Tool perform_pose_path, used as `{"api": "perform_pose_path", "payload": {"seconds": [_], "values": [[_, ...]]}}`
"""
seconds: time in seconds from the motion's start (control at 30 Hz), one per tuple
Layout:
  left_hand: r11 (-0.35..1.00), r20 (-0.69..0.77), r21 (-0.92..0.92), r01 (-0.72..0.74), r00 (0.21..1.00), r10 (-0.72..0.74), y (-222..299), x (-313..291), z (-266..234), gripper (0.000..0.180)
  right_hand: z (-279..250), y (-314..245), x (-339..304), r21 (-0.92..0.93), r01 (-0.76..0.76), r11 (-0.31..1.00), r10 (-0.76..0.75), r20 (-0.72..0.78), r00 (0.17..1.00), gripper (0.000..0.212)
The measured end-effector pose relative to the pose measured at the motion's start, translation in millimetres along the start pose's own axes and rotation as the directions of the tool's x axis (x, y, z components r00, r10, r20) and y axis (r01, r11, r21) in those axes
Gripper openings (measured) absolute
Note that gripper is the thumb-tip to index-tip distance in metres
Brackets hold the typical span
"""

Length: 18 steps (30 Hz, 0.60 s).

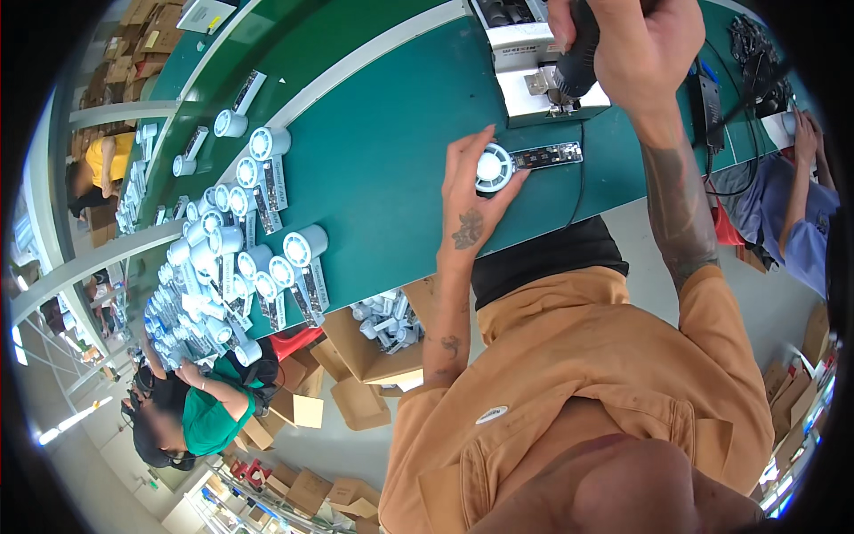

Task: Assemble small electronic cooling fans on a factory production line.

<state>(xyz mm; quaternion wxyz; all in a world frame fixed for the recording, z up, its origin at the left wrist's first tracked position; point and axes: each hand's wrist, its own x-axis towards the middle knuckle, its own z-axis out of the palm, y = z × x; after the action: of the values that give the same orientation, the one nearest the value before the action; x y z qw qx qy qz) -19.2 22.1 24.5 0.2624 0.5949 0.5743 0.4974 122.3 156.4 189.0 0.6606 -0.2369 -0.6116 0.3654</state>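
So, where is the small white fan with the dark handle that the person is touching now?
In the head view, the white fan lies on the green table under the left hand, just below the grey metal fixture where the right hand holds a black tool.

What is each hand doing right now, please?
Left hand: open, fingers resting on the small white fan.
Right hand: closed around a black tool.
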Motion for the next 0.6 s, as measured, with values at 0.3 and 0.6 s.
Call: {"api": "perform_pose_path", "payload": {"seconds": [0.3,0.6], "values": [[1.000,-0.004,0.019,-0.018,1.000,0.018,-4,-1,1,0.068,-13,-8,-32,0.104,-0.211,0.972,0.217,-0.056,0.974,0.038],[0.998,-0.025,0.042,-0.037,0.999,0.038,0,1,1,0.068,-25,-17,-48,0.030,-0.204,0.979,0.206,-0.175,0.963,0.052]]}}
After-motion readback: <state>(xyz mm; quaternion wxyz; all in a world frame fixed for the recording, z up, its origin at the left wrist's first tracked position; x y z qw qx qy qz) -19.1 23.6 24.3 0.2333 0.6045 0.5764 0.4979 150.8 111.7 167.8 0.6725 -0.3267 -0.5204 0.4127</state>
